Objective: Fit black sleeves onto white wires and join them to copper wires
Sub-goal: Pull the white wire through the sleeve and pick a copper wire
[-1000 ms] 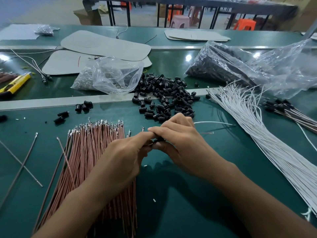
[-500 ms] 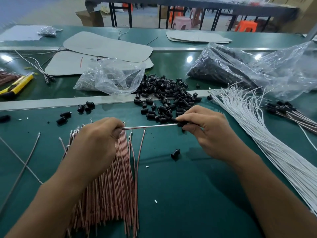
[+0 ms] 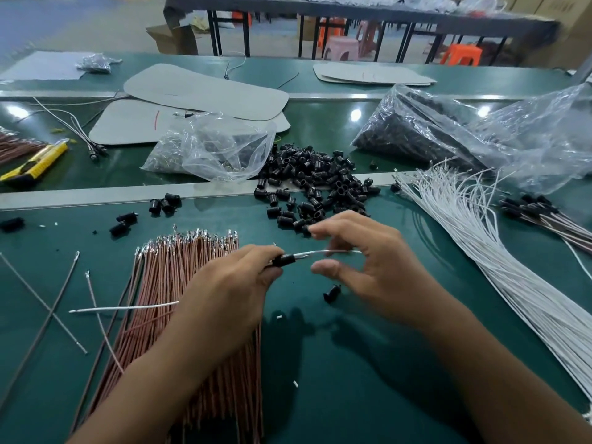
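At desk (image 3: 368,389) centre, the left hand (image 3: 235,285) pinches a black sleeve (image 3: 286,260) threaded on a white wire (image 3: 333,252); the right hand (image 3: 365,267), at 3 o'clock, is spread. Sleeving seems done; next, fetch a mate from the copper wires (image 3: 166,270) at 8 o'clock.

Green table (image 3: 352,395) bears copper wires (image 3: 166,283), white wires (image 3: 512,283), black sleeves (image 3: 320,177) and plastic bags (image 3: 224,149).

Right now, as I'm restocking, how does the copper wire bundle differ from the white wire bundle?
The copper wire bundle is pinkish-brown; the white wire bundle is white. The copper one lies left, packed straight with far tips level; the white one lies right, slanted, its far ends fanned out. Both rest on the green table.
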Tool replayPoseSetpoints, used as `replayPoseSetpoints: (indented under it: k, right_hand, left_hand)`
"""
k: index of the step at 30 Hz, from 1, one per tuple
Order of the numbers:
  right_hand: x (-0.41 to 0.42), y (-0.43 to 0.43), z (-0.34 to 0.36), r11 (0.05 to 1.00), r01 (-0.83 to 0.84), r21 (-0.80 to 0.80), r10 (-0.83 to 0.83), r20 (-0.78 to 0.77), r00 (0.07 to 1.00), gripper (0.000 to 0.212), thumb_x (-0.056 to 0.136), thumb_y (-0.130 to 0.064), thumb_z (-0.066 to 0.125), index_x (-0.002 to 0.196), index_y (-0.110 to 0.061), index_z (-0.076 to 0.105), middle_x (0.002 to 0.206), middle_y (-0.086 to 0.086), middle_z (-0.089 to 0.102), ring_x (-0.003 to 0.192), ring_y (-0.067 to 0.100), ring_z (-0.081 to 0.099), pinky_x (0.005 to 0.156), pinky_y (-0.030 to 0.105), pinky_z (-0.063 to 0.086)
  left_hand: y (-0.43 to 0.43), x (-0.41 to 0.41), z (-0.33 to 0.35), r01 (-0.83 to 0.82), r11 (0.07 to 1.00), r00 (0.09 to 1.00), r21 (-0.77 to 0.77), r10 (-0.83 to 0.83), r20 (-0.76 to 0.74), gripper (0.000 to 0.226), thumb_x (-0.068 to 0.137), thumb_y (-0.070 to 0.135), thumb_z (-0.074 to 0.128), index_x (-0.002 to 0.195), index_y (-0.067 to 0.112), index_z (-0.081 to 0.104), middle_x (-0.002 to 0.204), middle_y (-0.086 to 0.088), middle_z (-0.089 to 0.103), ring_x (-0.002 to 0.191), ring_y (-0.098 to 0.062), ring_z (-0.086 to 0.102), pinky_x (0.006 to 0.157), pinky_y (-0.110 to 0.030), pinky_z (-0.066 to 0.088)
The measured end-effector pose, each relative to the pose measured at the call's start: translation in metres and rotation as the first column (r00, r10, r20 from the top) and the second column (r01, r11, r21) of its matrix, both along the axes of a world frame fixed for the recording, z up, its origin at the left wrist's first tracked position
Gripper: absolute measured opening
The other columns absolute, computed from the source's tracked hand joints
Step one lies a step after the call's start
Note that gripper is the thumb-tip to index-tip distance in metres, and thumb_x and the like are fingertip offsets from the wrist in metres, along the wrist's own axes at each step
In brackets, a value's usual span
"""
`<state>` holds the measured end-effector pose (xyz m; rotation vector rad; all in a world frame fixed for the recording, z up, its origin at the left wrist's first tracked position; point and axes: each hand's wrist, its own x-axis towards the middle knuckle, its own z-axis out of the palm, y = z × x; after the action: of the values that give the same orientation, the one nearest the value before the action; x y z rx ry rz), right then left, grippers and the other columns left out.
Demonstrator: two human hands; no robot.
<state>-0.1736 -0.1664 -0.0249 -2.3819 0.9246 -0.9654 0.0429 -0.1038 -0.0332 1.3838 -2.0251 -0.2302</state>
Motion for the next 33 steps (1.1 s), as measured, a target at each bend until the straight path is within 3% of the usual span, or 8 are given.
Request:
replayPoseSetpoints:
  k: [5, 12, 15, 17, 19, 22, 29, 33]
  right_hand:
    - [-0.015, -0.01, 0.003, 0.996, 0.094, -0.001, -0.094, 0.021, 0.995, 0.006, 0.087, -0.003, 0.075, 0.092, -0.006, 0.078, 0.084, -0.001, 0.069, 0.075, 0.013, 0.064, 0.069, 0.03, 0.052]
    - [0.012, 0.005, -0.009, 0.993, -0.044, -0.111, 0.042, -0.017, 0.999, 0.018, 0.093, 0.002, 0.065, 0.108, -0.004, 0.074, 0.1, 0.004, 0.064, 0.087, 0.014, 0.061, 0.078, 0.021, 0.048]
    - [0.003, 0.001, -0.004, 0.999, 0.026, 0.028, -0.027, 0.014, 1.0, 0.031, 0.092, -0.007, 0.069, 0.123, -0.013, 0.068, 0.108, -0.003, 0.063, 0.096, 0.011, 0.062, 0.087, 0.024, 0.05]
    - [-0.009, -0.005, 0.0, 0.987, 0.098, 0.127, -0.099, 0.004, 0.995, 0.024, 0.092, -0.012, 0.071, 0.115, -0.017, 0.071, 0.098, -0.008, 0.066, 0.087, 0.01, 0.063, 0.079, 0.026, 0.052]
    - [-0.015, -0.009, 0.001, 0.974, 0.116, 0.194, -0.118, 0.002, 0.993, 0.01, 0.091, -0.012, 0.072, 0.099, -0.016, 0.075, 0.084, -0.013, 0.067, 0.074, 0.006, 0.061, 0.068, 0.018, 0.048]
    - [-0.012, -0.008, -0.001, 0.966, 0.109, 0.232, -0.128, 0.067, 0.99, 0.01, 0.088, -0.007, 0.074, 0.09, -0.017, 0.075, 0.075, -0.019, 0.064, 0.068, 0.0, 0.058, 0.065, 0.008, 0.041]
    - [0.018, 0.007, -0.014, 0.998, -0.039, 0.045, 0.031, 0.169, 0.985, 0.005, 0.088, -0.004, 0.074, 0.093, -0.004, 0.074, 0.087, 0.001, 0.065, 0.077, 0.012, 0.062, 0.071, 0.023, 0.051]
    - [0.018, 0.006, -0.018, 0.964, -0.108, 0.244, 0.025, 0.319, 0.947, 0.021, 0.089, -0.007, 0.073, 0.109, -0.006, 0.071, 0.103, 0.0, 0.065, 0.088, 0.017, 0.066, 0.082, 0.026, 0.053]
  left_hand:
    - [0.001, 0.006, 0.004, -0.037, 0.999, 0.999, -0.006, 0.037, -0.035, 0.032, 0.094, 0.026, 0.054, 0.116, 0.01, 0.069, 0.099, 0.003, 0.072, 0.08, -0.015, 0.066, 0.07, -0.035, 0.057]
    - [0.004, -0.007, -0.002, 0.039, 0.999, 0.999, 0.031, -0.04, 0.021, 0.035, 0.092, 0.024, 0.054, 0.121, 0.008, 0.066, 0.096, -0.001, 0.068, 0.082, -0.021, 0.065, 0.068, -0.044, 0.055]
    - [0.002, -0.004, -0.002, -0.009, 1.0, 1.0, 0.005, 0.009, 0.001, 0.034, 0.092, 0.024, 0.054, 0.119, 0.008, 0.067, 0.099, -0.001, 0.07, 0.083, -0.021, 0.066, 0.07, -0.044, 0.056]
    - [0.003, -0.002, 0.0, -0.038, 0.999, 0.999, -0.01, 0.038, -0.01, 0.032, 0.092, 0.024, 0.054, 0.117, 0.009, 0.067, 0.099, 0.0, 0.07, 0.084, -0.018, 0.066, 0.07, -0.043, 0.057]
    - [0.003, -0.002, 0.001, -0.038, 0.999, 0.999, -0.01, 0.038, -0.007, 0.031, 0.092, 0.023, 0.054, 0.117, 0.009, 0.067, 0.099, 0.001, 0.07, 0.083, -0.016, 0.065, 0.069, -0.041, 0.057]
    - [0.004, -0.004, 0.0, -0.019, 1.0, 1.0, 0.0, 0.019, 0.006, 0.03, 0.092, 0.024, 0.054, 0.116, 0.011, 0.067, 0.096, 0.004, 0.069, 0.078, -0.014, 0.063, 0.065, -0.039, 0.056]
    - [0.006, -0.011, -0.004, 0.041, 0.999, 0.999, 0.018, -0.042, 0.011, 0.031, 0.09, 0.02, 0.056, 0.117, 0.009, 0.068, 0.092, 0.002, 0.068, 0.077, -0.018, 0.064, 0.064, -0.042, 0.054]
    - [0.004, -0.01, -0.003, 0.009, 1.0, 0.999, 0.004, -0.009, -0.05, 0.029, 0.09, 0.019, 0.057, 0.115, 0.009, 0.068, 0.094, 0.002, 0.069, 0.079, -0.013, 0.062, 0.069, -0.033, 0.051]
